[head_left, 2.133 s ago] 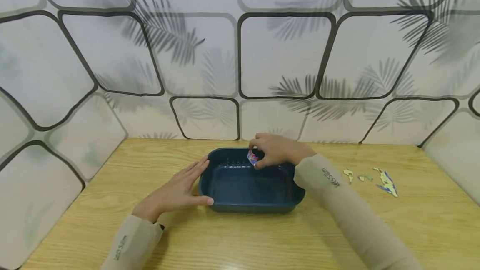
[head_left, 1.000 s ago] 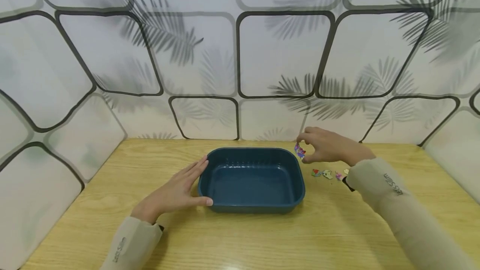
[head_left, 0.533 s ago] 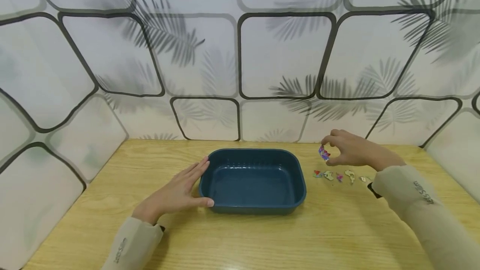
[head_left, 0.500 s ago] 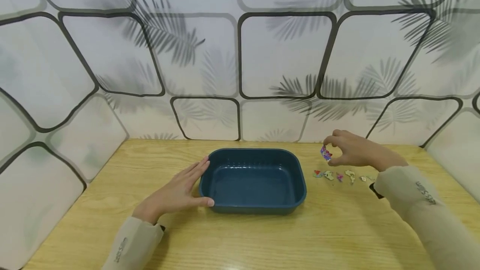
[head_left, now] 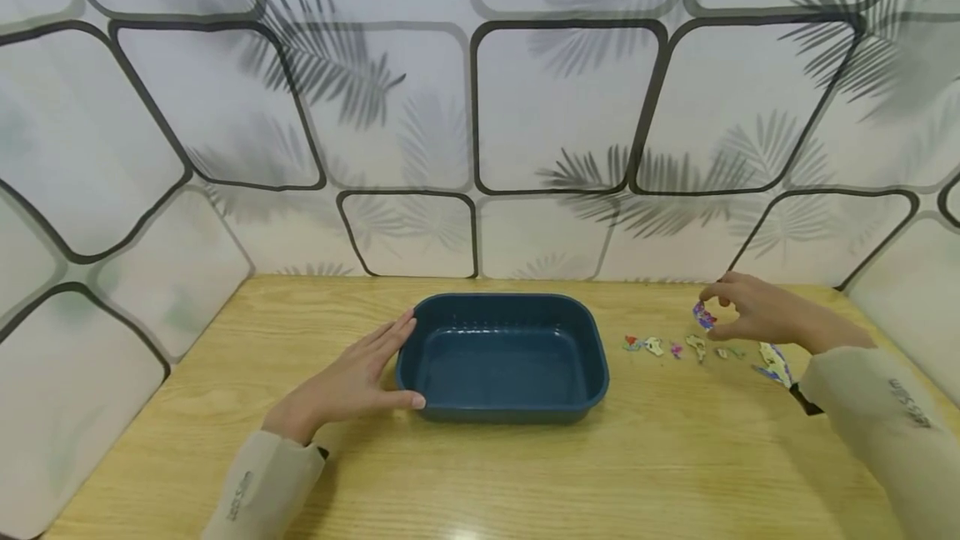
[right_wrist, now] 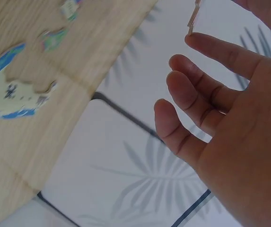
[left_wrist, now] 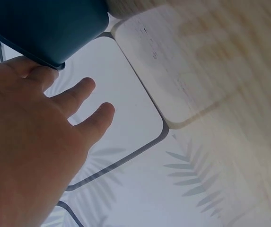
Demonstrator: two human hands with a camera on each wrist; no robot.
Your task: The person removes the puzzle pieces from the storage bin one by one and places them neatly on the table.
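My left hand (head_left: 345, 386) rests with fingers spread against the left end of a dark blue rectangular basin (head_left: 502, 417); the thumb touches the near corner. In the left wrist view, fingertips of that hand (left_wrist: 36, 123) meet the rim of the basin (left_wrist: 55, 28). My right hand (head_left: 772, 315) pinches a thin, colourful, irregular jigsaw piece (head_left: 705, 316) between thumb and index finger, raised above the table at the right. From the right wrist, the piece (right_wrist: 193, 19) appears edge-on at the index fingertip, and the other fingers of the right hand (right_wrist: 234, 123) are slightly bent.
Right of the basin, several small cut-out pieces (head_left: 653, 347) lie in a loose row on the wooden table (head_left: 525, 482). A larger cream and blue piece (head_left: 776, 363) lies near the right sleeve. Patterned wall panels (head_left: 420, 232) close off the back and sides.
My right hand has carried the pinched piece from over the basin rightward, past its rim, to above the row of pieces. The left hand and basin have stayed put.
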